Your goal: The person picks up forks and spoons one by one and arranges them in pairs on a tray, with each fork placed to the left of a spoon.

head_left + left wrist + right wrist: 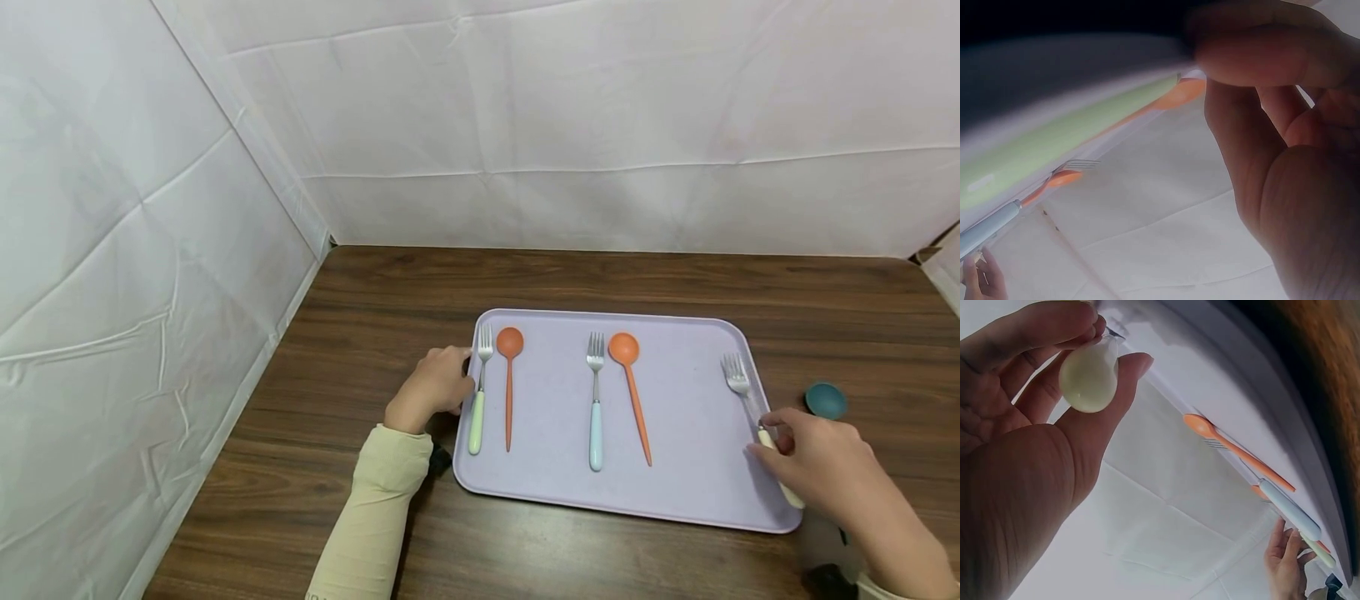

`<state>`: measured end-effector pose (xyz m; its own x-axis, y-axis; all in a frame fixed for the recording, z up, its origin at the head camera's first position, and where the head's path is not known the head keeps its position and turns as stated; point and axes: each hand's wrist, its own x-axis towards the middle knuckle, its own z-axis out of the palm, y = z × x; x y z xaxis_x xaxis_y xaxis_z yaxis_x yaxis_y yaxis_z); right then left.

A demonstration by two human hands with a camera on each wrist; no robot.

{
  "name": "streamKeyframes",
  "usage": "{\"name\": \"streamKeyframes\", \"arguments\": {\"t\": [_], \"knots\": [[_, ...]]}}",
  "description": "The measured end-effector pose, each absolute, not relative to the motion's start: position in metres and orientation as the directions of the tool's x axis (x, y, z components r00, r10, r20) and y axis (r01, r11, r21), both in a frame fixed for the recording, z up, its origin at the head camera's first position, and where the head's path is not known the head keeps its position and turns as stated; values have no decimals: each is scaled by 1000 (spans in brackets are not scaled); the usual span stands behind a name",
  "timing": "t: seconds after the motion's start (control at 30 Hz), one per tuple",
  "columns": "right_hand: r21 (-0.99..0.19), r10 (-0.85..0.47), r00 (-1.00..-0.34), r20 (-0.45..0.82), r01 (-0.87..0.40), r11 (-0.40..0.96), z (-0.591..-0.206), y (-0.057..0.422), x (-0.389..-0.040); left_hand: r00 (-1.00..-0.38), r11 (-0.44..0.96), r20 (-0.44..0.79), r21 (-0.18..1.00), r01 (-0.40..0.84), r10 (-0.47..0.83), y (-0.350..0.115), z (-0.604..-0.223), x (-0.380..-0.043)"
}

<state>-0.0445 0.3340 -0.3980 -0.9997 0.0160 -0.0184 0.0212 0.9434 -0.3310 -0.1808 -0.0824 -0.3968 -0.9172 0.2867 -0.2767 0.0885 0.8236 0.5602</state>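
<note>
My right hand [821,458] pinches the cream handle of a fork [737,377] between thumb and fingers. This fork slants over the right end of the lilac tray [705,467], tines pointing away; its rounded handle end [1088,378] faces the right wrist view. At the tray's left rim, my left hand [435,383] grips the edge with thumb and fingers. Just inside that rim lie a green-handled fork [477,417] and an orange spoon [509,343]. Toward the tray's middle lie a blue-handled fork [596,433] and another orange spoon [625,350].
A teal round bowl-shaped piece [826,400] lies on the wooden table [375,292] right of the tray, partly behind my right hand. White cloth walls [600,125] stand behind and to the left of the table.
</note>
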Motion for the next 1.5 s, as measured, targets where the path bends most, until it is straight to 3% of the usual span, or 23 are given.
{"name": "streamKeyframes", "arguments": {"t": [0.5, 1.07, 1.5], "knots": [[-339, -43, -999, -4, -39, 940, -401, 314, -52, -914, 823, -287, 562, 82, 287, -83, -396, -181], [-322, -34, -996, -88, -4, 947, -401, 299, -67, -914, 825, -291, 560, 76, 282, -82, -395, -180], [-315, -36, -997, -68, -13, 949, -400, 300, -64, -917, 824, -281, 561, 81, 282, -82, -396, -180]]}}
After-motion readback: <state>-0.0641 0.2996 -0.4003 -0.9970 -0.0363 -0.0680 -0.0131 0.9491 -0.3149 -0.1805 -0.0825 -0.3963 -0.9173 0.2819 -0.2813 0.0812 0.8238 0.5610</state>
